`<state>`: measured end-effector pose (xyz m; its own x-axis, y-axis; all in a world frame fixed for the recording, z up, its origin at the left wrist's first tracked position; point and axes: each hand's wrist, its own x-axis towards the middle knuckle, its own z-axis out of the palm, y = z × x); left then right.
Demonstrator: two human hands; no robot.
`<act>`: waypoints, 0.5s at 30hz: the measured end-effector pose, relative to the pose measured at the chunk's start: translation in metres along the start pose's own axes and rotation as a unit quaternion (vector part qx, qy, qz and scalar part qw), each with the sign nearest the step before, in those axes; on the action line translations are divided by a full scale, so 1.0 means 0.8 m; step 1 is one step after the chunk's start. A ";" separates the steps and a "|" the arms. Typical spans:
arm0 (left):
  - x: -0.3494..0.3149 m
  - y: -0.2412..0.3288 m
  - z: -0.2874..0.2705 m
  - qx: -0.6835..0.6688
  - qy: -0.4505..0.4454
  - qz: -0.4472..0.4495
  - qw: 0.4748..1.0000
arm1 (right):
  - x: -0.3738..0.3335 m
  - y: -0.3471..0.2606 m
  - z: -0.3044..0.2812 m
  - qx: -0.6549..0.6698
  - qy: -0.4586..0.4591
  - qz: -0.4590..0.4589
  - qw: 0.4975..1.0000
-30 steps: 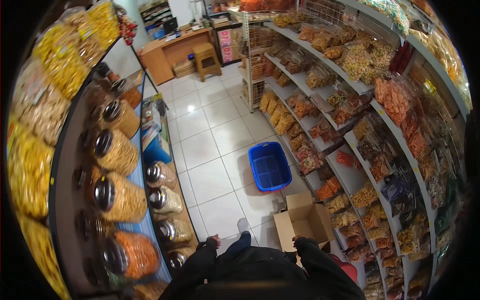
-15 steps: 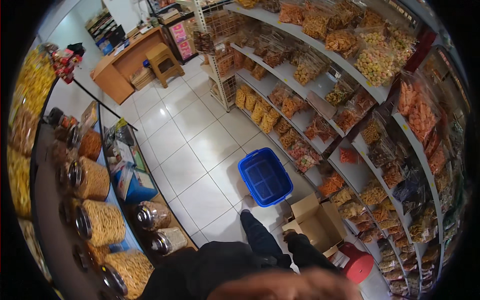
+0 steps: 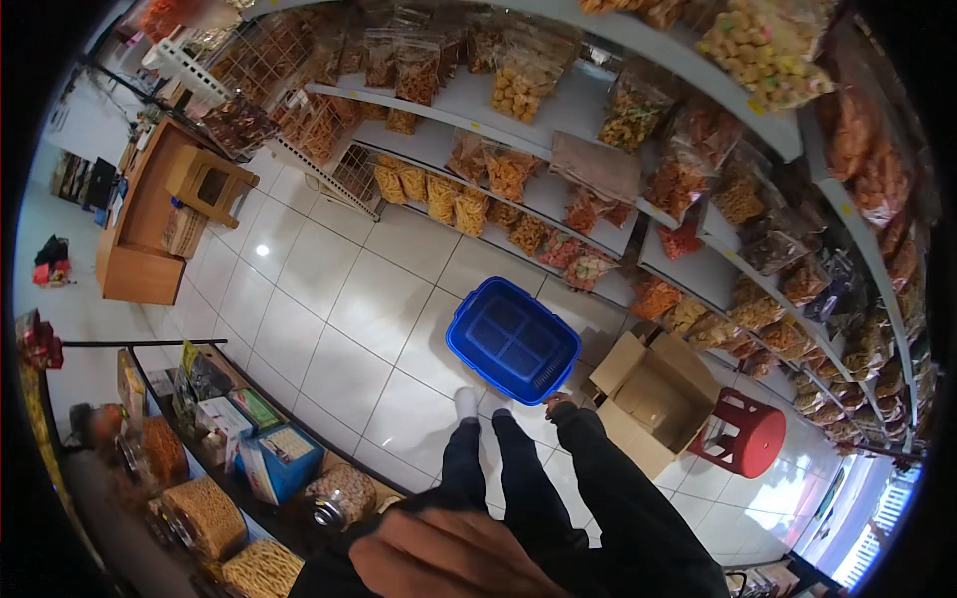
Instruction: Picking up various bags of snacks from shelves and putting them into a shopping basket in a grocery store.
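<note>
A blue plastic basket (image 3: 513, 344) stands on the tiled floor ahead of my feet, with nothing seen inside it. My right hand (image 3: 558, 400) reaches down to its near right corner, the fingers closed at the rim. Just right of that arm is an open cardboard box (image 3: 653, 394) with its flaps up. Close to the camera, at the lower edge, is my left hand (image 3: 454, 558). Its fingers are bent and pressed together; their tips and whatever they may hold are out of sight.
Shelves (image 3: 698, 254) with bagged snacks curve along the far and right sides. A red plastic stool (image 3: 743, 434) stands beyond the box. At left, a rack holds jars (image 3: 204, 518) and a blue box (image 3: 279, 463). A wooden desk (image 3: 145, 234) and brown stool (image 3: 209, 184) are far left.
My right hand has moved from beside the cardboard box to the basket's rim. The view has turned right, and my left hand shows farther left and more fully.
</note>
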<state>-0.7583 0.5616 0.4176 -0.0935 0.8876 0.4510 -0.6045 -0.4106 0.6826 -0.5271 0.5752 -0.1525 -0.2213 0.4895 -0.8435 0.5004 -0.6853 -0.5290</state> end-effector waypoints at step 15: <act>-0.412 -0.513 -0.710 0.687 0.226 -0.493 0.485 | 0.191 0.122 0.047 -0.019 0.356 0.136 0.925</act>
<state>-0.9285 0.5566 -0.3379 -0.6455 0.6221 -0.4431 0.5359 0.7822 0.3176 -0.5433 0.5628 -0.3368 0.5161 0.5424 -0.6629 0.4886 -0.8221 -0.2922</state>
